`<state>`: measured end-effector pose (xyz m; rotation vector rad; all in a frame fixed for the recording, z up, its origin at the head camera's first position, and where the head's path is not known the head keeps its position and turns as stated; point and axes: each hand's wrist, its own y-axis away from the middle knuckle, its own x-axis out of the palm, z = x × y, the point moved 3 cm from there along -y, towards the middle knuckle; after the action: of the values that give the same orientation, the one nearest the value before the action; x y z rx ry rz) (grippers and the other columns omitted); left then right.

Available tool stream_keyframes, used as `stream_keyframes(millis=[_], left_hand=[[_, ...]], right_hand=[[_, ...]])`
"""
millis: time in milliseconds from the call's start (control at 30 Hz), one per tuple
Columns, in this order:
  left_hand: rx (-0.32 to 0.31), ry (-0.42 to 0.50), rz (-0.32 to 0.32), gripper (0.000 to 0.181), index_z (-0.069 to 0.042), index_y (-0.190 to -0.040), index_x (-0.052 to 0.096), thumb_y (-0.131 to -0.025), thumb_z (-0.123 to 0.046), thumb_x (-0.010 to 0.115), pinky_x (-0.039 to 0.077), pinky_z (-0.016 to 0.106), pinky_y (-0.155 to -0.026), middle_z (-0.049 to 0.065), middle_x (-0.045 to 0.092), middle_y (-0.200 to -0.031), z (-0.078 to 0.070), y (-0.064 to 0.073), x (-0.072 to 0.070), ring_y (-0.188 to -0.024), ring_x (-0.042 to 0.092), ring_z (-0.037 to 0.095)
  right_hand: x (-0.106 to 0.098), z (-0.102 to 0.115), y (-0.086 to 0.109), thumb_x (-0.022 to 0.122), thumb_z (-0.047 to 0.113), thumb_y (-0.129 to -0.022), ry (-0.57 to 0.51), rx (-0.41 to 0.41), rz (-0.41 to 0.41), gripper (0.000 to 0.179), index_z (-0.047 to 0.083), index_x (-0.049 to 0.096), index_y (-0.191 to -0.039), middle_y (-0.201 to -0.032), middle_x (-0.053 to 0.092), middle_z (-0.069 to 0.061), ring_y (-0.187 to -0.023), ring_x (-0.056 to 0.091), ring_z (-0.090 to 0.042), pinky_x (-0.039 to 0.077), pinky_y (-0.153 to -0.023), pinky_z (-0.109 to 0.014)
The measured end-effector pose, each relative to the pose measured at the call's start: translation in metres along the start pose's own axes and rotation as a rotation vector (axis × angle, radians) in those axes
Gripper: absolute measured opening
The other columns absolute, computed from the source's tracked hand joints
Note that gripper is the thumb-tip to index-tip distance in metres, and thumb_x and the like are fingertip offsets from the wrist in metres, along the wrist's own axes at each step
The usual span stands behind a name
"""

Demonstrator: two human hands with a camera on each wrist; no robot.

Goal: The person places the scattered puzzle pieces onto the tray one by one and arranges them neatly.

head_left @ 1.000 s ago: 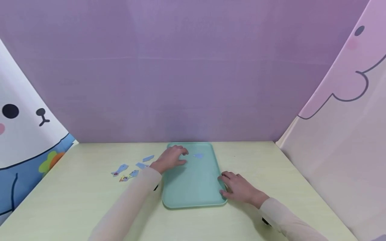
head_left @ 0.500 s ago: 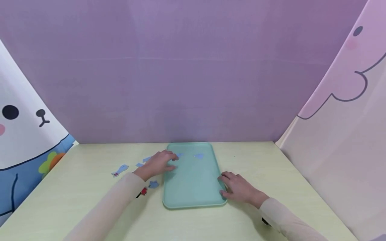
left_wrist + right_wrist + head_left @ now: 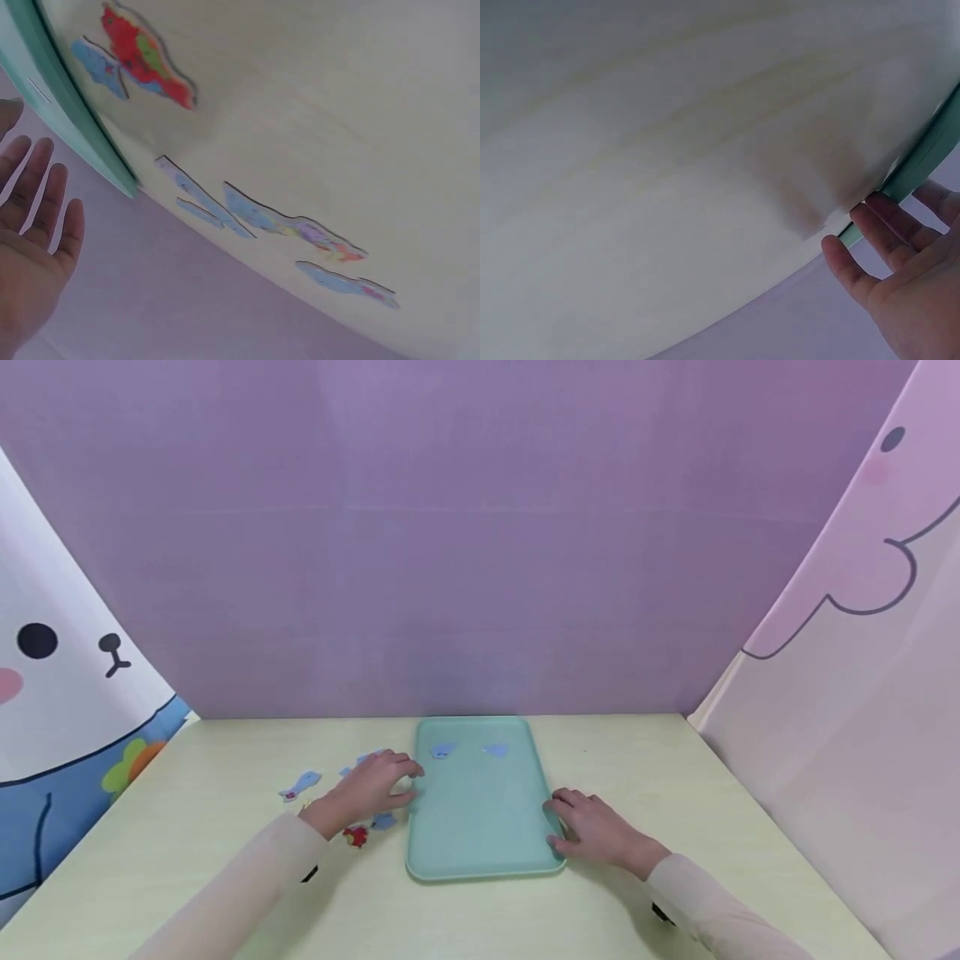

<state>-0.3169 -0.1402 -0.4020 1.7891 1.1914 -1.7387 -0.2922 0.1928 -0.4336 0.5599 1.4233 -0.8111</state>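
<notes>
A mint-green tray (image 3: 480,827) lies on the table. Two small blue jigsaw puzzle pieces sit in it near the far end, a left one (image 3: 444,750) and a right one (image 3: 495,750). My left hand (image 3: 367,789) is over the tray's left edge, holding nothing, with relaxed fingers apart in the left wrist view. Beneath and around it lie several loose puzzle pieces, among them a long blue one (image 3: 302,783), a red-and-green one (image 3: 146,56) and a small blue one (image 3: 384,821). My right hand (image 3: 600,831) rests its fingertips on the tray's right rim, fingers loosely bent.
The pale wooden table (image 3: 675,768) meets a purple backdrop (image 3: 480,543) behind the tray. Printed cloths hang at both sides, a white animal figure (image 3: 67,710) on the left. More puzzle pieces (image 3: 292,225) show near the table's far edge in the left wrist view.
My left hand has drawn back leftward and toward me from the tray, leaving a second blue puzzle piece visible beside the first. The right hand has stayed at the rim.
</notes>
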Motion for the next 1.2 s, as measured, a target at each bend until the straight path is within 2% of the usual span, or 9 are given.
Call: stream_keyframes(millis=[200, 533, 967, 1200], left_hand=[[-0.006, -0.017, -0.024, 0.028, -0.011, -0.103, 0.067, -0.079, -0.023, 0.070, 0.049, 0.037, -0.080, 0.000, 0.066, -0.100, 0.004, 0.017, 0.001, -0.092, 0.060, 0.019], [-0.016, -0.051, -0.018, 0.028, -0.012, -0.100, 0.068, -0.075, -0.022, 0.074, 0.049, 0.037, -0.075, -0.001, 0.066, -0.096, 0.007, 0.038, 0.000, -0.087, 0.059, 0.019], [-0.025, -0.088, -0.039, 0.024, -0.014, -0.095, 0.068, -0.072, -0.020, 0.075, 0.047, 0.033, -0.065, -0.003, 0.065, -0.093, 0.006, 0.056, 0.002, -0.084, 0.059, 0.019], [-0.011, -0.087, -0.052, 0.026, -0.013, -0.094, 0.068, -0.072, -0.024, 0.076, 0.047, 0.034, -0.067, -0.004, 0.064, -0.089, 0.006, 0.059, 0.004, -0.081, 0.059, 0.016]], right_hand=[[-0.001, 0.000, 0.000, 0.059, 0.037, -0.085, 0.003, -0.007, -0.008, 0.047, 0.007, 0.054, -0.121, -0.121, 0.053, -0.011, -0.109, 0.052, -0.025, 0.045, -0.083, -0.044], [-0.002, 0.001, 0.001, 0.059, 0.037, -0.085, 0.002, -0.011, -0.006, 0.046, 0.008, 0.054, -0.121, -0.120, 0.053, -0.010, -0.109, 0.051, -0.024, 0.045, -0.083, -0.043], [-0.003, 0.000, 0.001, 0.059, 0.035, -0.085, 0.009, -0.020, 0.000, 0.046, 0.008, 0.054, -0.122, -0.121, 0.053, -0.010, -0.109, 0.051, -0.024, 0.045, -0.084, -0.043], [-0.003, 0.001, 0.001, 0.059, 0.036, -0.085, 0.007, -0.018, 0.000, 0.046, 0.009, 0.054, -0.122, -0.121, 0.052, -0.009, -0.109, 0.051, -0.024, 0.045, -0.083, -0.043]])
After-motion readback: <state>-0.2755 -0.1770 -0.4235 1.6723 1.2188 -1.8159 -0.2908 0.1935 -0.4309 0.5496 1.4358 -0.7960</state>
